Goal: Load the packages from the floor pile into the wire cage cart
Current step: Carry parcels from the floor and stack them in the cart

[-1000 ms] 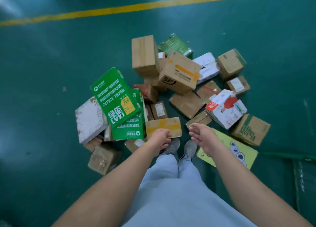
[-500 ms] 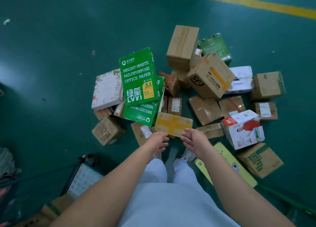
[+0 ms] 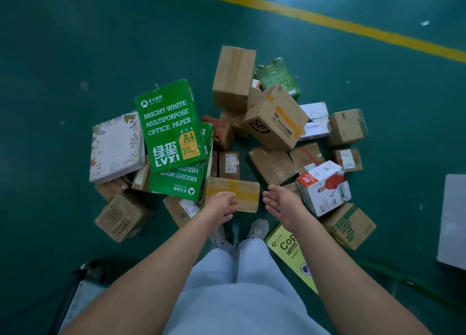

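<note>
A pile of packages lies on the green floor in front of my feet. Nearest is a flat brown box with yellow tape [image 3: 239,192]. My left hand [image 3: 222,205] hovers over its near left corner, fingers loosely curled and holding nothing. My right hand [image 3: 282,203] is open, palm turned inward, just right of that box. Two green office-paper packs [image 3: 170,125] lean at the left, an SF carton [image 3: 276,118] sits in the middle, and a white-and-red box [image 3: 324,187] lies by my right hand. The wire cage cart is out of sight.
A floral white box [image 3: 114,145] and small brown cartons [image 3: 123,216] lie at the left. A yellow copy-paper pack [image 3: 290,251] rests by my right foot. A dark wheeled frame [image 3: 75,281] shows at bottom left, a grey slab [image 3: 452,221] at the right edge, a yellow floor line [image 3: 327,21] beyond.
The view has swung and moved closer to the pile. Both hands have spread slightly apart and reached down toward the yellow-taped box; neither holds anything.
</note>
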A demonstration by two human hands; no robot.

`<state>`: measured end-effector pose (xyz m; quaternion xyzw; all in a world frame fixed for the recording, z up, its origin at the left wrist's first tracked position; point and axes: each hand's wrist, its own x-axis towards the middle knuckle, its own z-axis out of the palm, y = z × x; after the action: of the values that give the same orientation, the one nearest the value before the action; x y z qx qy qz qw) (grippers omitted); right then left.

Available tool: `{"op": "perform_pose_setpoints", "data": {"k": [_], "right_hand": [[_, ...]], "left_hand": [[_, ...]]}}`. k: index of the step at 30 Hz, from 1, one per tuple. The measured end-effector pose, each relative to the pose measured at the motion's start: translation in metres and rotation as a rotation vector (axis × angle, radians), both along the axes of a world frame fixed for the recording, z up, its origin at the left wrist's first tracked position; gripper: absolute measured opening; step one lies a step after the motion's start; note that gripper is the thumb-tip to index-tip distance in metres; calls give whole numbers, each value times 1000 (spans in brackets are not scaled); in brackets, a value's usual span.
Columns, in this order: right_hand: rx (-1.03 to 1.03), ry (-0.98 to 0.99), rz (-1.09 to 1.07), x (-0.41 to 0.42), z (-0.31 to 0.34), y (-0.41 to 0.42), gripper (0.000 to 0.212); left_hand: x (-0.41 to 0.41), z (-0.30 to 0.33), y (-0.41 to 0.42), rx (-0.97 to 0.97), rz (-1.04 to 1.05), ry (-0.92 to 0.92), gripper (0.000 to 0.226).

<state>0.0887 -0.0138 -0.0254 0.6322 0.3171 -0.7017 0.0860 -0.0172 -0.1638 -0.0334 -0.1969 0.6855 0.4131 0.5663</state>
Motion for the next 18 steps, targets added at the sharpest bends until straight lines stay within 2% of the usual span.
{"op": "perform_pose_setpoints", "data": {"k": [4,11,18], "right_hand": [[-2,1,-65,8,-9,7,36],[5,-29,-105,9,-11,5,29],[-42,-5,-104,-26,-32,60,32]], "left_hand": [[-24,-9,21,30,-56,32,26],[-44,-10,45,49,-111,19,30],[-78,-24,90,20,-121,43,29]]}}
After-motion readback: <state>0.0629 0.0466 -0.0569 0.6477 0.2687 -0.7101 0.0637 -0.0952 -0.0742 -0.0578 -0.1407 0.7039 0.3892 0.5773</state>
